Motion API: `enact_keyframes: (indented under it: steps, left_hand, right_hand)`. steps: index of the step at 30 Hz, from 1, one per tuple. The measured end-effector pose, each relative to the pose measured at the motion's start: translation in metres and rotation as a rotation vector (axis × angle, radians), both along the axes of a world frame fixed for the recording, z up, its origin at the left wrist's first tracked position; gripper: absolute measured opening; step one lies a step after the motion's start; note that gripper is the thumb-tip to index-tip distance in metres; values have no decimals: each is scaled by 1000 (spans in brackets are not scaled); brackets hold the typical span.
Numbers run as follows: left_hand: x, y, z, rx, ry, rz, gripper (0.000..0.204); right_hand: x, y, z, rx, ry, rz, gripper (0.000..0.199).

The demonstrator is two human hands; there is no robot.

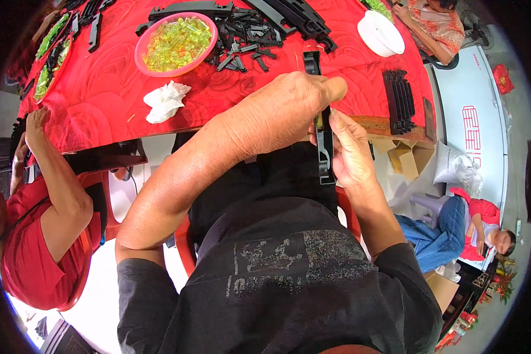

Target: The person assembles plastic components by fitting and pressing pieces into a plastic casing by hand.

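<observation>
At frame center, the left hand (289,109) and right hand (349,150), both closed, grip 1 long black plastic strip (323,141) held upright. A pink bowl of yellow-green clear pieces (174,44) sits upper left on the red tablecloth (100,88).

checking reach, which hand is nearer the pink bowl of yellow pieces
Left. The left hand grips the top of the black strip, closer to the pink bowl. The right hand holds the strip lower, farther away.

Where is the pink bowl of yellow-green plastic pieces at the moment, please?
In the head view, the pink bowl sits on the red tablecloth toward the upper left, beside the pile of black parts and above the crumpled white tissue.
</observation>
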State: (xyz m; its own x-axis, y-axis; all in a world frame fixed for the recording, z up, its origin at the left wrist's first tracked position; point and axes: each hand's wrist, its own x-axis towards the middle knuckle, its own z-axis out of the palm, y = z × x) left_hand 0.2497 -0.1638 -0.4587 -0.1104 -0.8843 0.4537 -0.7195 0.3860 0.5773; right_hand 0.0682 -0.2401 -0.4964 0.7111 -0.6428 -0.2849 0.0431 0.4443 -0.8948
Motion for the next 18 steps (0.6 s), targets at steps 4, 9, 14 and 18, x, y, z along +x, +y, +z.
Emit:
enact_keyframes:
  steps: [4,9,14,18]
  left_hand:
    - [-3,-4,-2,-55,-37,0,40]
    - [-9,-8,-4,-63,-44,-3,37]
    - [-7,-6,-5,-213,-28,42,24]
    - [-10,5,2,-86,-44,209,27]
  right_hand:
    - [0,0,2,-37,-11,-22,31]
    - [-2,0,5,-53,9,-65,32]
    - [-2,-3,8,-65,-15,-96,31]
    - [-3,-6,12,-73,-9,-131,29]
